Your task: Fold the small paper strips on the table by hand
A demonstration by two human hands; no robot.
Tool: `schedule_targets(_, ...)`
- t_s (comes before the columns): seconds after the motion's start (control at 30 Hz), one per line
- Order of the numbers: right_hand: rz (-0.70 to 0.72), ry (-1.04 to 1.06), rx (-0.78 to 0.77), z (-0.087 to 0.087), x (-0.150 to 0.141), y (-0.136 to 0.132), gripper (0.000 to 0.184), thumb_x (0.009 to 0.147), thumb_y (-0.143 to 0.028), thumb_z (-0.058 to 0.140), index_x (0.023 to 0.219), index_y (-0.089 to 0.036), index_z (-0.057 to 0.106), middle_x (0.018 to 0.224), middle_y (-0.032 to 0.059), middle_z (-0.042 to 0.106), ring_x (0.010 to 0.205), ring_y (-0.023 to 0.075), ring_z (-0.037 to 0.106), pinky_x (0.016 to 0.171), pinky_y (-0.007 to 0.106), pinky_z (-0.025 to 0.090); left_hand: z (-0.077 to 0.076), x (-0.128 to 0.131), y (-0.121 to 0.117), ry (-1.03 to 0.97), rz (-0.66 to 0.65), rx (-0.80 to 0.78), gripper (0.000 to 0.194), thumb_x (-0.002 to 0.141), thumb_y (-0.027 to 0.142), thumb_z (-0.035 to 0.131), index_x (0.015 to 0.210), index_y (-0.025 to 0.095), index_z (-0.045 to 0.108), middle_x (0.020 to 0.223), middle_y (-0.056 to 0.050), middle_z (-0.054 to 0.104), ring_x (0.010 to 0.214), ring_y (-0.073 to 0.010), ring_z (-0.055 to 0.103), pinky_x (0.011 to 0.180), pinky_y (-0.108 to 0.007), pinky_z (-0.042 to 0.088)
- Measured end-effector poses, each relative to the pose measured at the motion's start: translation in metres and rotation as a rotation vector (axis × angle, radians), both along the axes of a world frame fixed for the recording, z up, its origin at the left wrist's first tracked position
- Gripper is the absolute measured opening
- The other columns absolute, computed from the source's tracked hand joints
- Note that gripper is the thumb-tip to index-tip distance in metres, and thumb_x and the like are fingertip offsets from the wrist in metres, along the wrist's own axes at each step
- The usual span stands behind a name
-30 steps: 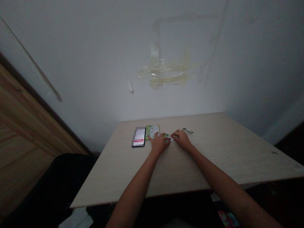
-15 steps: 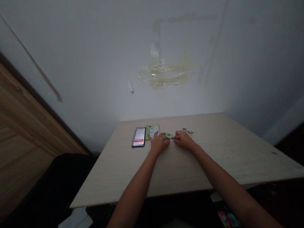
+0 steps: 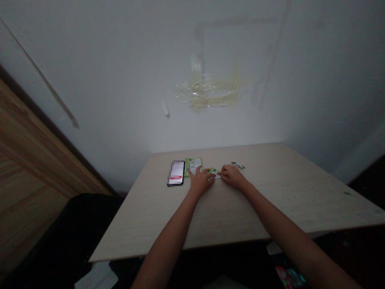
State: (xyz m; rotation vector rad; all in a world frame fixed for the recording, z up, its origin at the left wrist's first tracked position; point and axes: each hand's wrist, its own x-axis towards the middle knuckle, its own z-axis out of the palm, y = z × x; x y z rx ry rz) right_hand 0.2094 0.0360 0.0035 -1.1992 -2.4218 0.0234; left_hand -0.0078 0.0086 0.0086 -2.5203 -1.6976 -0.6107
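Flat on the table, a small green-and-white piece of wrapper [image 3: 213,171] lies between my two hands, partly covered by fingers. My left hand [image 3: 201,181] pinches its near left side with thumb and forefinger, while the other fingers spread toward a green packet [image 3: 193,163] with printed text. At the piece's right edge, my right hand [image 3: 233,176] is closed, its fingertips pressed together on the wrapper. Another green-and-white scrap [image 3: 238,165] rests just beyond my right hand.
A phone [image 3: 176,173] with a lit, partly blurred screen lies left of the packet. The pale wooden table [image 3: 222,216] meets a wall [image 3: 126,80] bearing old tape. Wooden panelling [image 3: 33,140] stands at the left, with a dark covered shape [image 3: 81,216] beside the table.
Almost nothing differs. Both hands stay at the wrapper piece, with only a tiny shift of fingers and of the view.
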Motion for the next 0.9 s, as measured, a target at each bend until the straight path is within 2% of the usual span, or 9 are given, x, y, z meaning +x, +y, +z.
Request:
schedule_targets(0.2, 0.101, 0.058, 0.059, -0.001, 0.001, 0.0, 0.025, 0.09, -0.021, 0.057, 0.106, -0.024, 0.076, 0.113, 0.0083, 0.069, 0.109, 0.0237, 0.057, 0.097, 0.041, 0.041, 0.001, -0.007, 0.006, 0.002, -0.019, 0.002, 0.023, 0.091, 0.046, 0.057, 0.11, 0.05, 0.069, 0.137, 0.006, 0.061, 0.139, -0.0382, 0.034, 0.102, -0.086, 0.0)
schedule_targets(0.33, 0.128, 0.095, 0.028, -0.005, 0.0, 0.002, 0.026, 0.09, -0.02, 0.056, 0.106, -0.022, 0.076, 0.111, 0.0085, 0.073, 0.104, 0.0221, 0.062, 0.096, 0.039, 0.044, 0.001, -0.01, 0.007, -0.026, -0.008, 0.002, 0.022, 0.09, 0.043, 0.06, 0.109, 0.05, 0.07, 0.138, 0.006, 0.06, 0.138, -0.0379, 0.035, 0.101, -0.086, 0.001)
schedule_targets(0.47, 0.105, 0.069, 0.017, -0.005, -0.003, 0.002, 0.025, 0.091, -0.02, 0.055, 0.105, -0.02, 0.076, 0.106, 0.0089, 0.074, 0.1, 0.021, 0.064, 0.094, 0.037, 0.045, 0.005, -0.009, 0.0, -0.08, -0.001, 0.047, 0.022, 0.09, 0.037, 0.06, 0.108, 0.041, 0.072, 0.13, 0.001, 0.066, 0.133, -0.0322, 0.043, 0.107, -0.081, 0.001)
schedule_targets(0.57, 0.06, 0.038, 0.028, -0.003, -0.005, -0.002, 0.024, 0.091, -0.022, 0.056, 0.102, -0.019, 0.076, 0.101, 0.0095, 0.073, 0.095, 0.0204, 0.064, 0.091, 0.034, 0.045, 0.007, -0.008, -0.007, -0.079, -0.057, 0.065, 0.019, 0.091, 0.035, 0.059, 0.101, 0.034, 0.075, 0.122, -0.001, 0.07, 0.128, -0.0296, 0.048, 0.11, -0.078, -0.003)
schedule_targets(0.7, 0.028, 0.007, 0.053, -0.001, -0.006, -0.006, 0.022, 0.09, -0.022, 0.057, 0.1, -0.019, 0.076, 0.096, 0.0086, 0.072, 0.092, 0.0205, 0.063, 0.09, 0.034, 0.043, 0.004, -0.006, -0.012, -0.057, -0.082, 0.067, 0.021, 0.091, 0.034, 0.058, 0.106, 0.034, 0.073, 0.116, -0.001, 0.073, 0.128, -0.0296, 0.048, 0.109, -0.079, -0.007)
schedule_targets(0.9, 0.018, 0.011, 0.031, -0.005, -0.005, -0.005, 0.024, 0.091, -0.022, 0.057, 0.105, -0.021, 0.075, 0.1, 0.0078, 0.072, 0.096, 0.0205, 0.062, 0.092, 0.033, 0.042, 0.004, -0.004, -0.013, -0.033, -0.058, 0.061, 0.023, 0.092, 0.037, 0.055, 0.106, 0.034, 0.072, 0.114, -0.001, 0.074, 0.129, -0.031, 0.048, 0.108, -0.08, -0.006)
